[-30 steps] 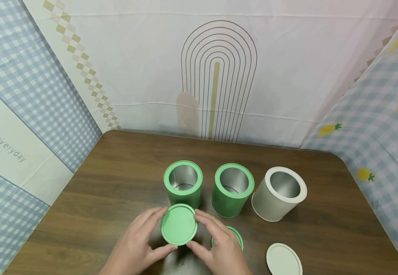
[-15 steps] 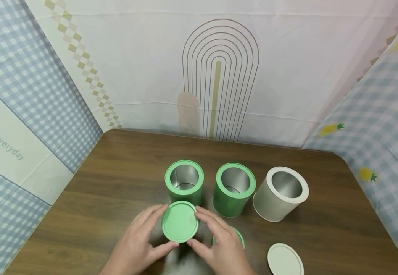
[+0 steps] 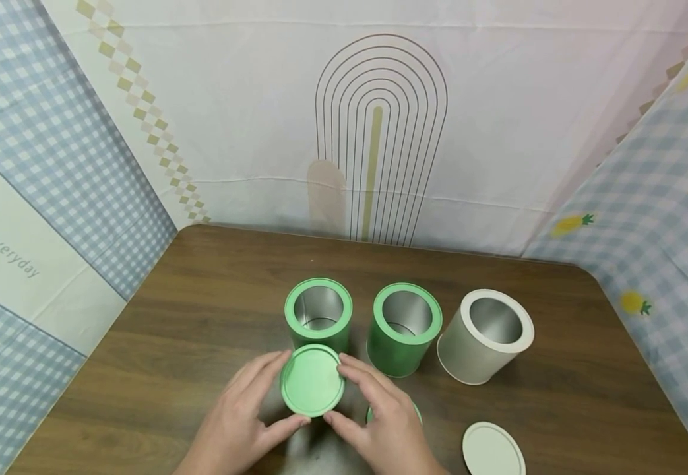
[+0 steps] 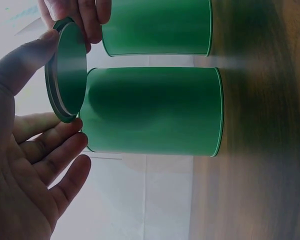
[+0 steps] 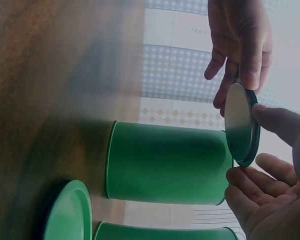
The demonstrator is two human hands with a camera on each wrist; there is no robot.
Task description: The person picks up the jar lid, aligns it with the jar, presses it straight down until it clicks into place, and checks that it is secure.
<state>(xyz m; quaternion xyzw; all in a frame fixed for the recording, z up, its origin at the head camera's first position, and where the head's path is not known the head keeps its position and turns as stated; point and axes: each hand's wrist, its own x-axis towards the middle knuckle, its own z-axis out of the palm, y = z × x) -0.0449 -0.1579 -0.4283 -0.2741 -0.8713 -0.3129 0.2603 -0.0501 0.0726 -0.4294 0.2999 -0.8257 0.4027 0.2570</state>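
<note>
A round green lid is held up in the air just in front of the left green can. My left hand pinches its left edge between thumb and fingers, while my right hand pinches the right edge. Both wrist views show the lid tilted, close to the can's rim and about level with it. In the left wrist view, the ring and little fingers of the left hand spread away from the lid. The left can is upright and uncovered, its silvery inside visible from above; the lid hides part of its front.
To the right stand a second uncovered green can and an uncovered white can. Another green lid lies on the wooden table, partly behind my right hand. A white lid lies at the front right. Cloth hangs behind and beside the table.
Both hands have brought the green lid slightly forward, towards the left can. Their grip on it looks the same. The cans and the other lids have stayed in place.
</note>
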